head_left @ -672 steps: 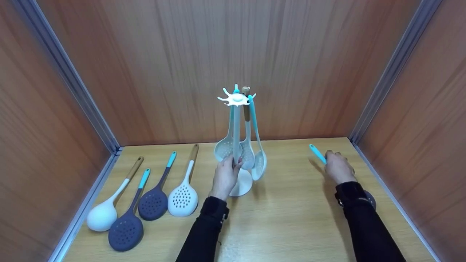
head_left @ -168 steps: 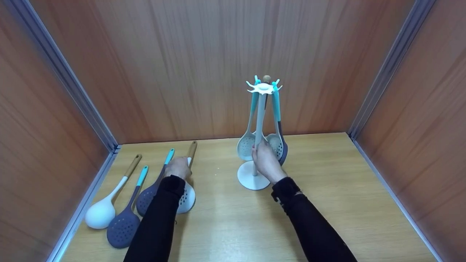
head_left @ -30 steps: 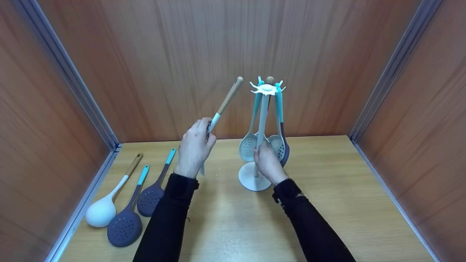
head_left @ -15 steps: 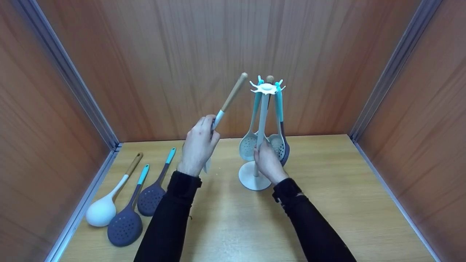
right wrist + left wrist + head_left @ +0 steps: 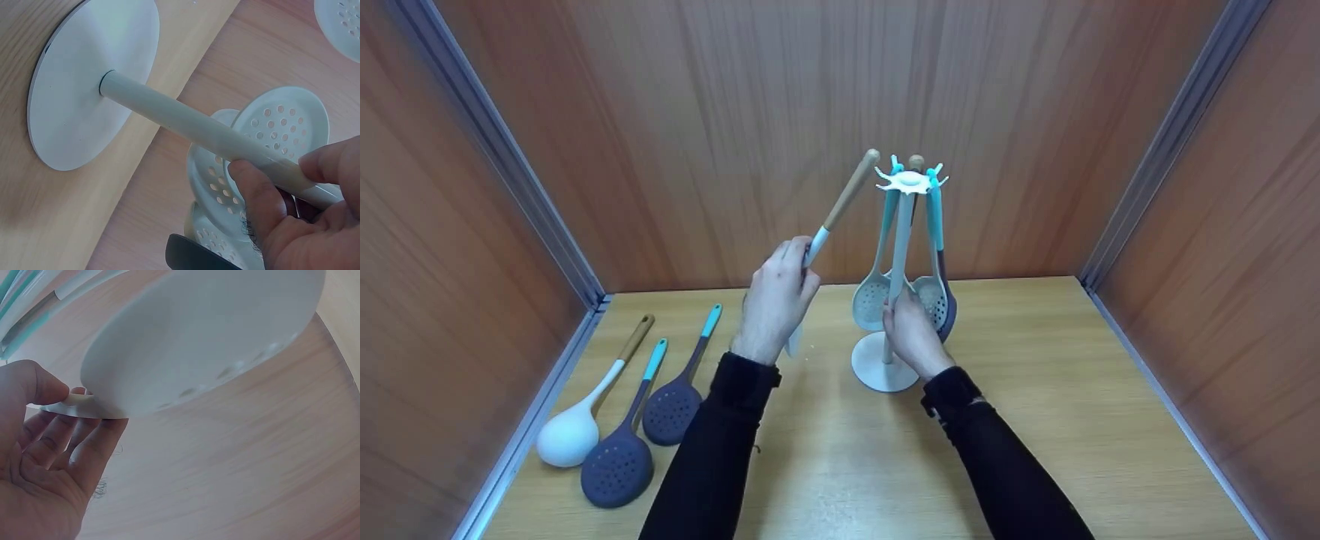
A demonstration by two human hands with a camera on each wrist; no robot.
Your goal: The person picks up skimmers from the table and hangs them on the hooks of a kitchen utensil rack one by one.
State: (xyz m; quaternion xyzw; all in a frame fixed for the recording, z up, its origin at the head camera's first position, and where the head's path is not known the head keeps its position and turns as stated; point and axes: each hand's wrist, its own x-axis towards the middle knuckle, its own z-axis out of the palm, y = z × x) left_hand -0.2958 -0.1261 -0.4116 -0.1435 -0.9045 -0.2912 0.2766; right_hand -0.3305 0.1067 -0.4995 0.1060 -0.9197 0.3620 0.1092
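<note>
My left hand holds a white skimmer with a wooden handle, tilted with its handle end up beside the stand's hooks. In the left wrist view, thumb and fingers pinch the skimmer's neck just by its perforated head. My right hand grips the pole of a white utensil stand, below its crown of hooks. Several utensils hang there: a pale skimmer with a turquoise handle at the left, others behind the pole, and a dark utensil at the right. My right hand partly hides them.
On the left of the wooden table lie a white ladle with a wooden handle and two dark skimmers, a nearer one and a farther one, with turquoise handles. Wooden panels enclose the table on three sides.
My left hand has lifted the white skimmer off the table and lately eased it rightward towards the hooks. Earlier, my left hand held the stand; now my right hand does, and a dark utensil hangs there.
</note>
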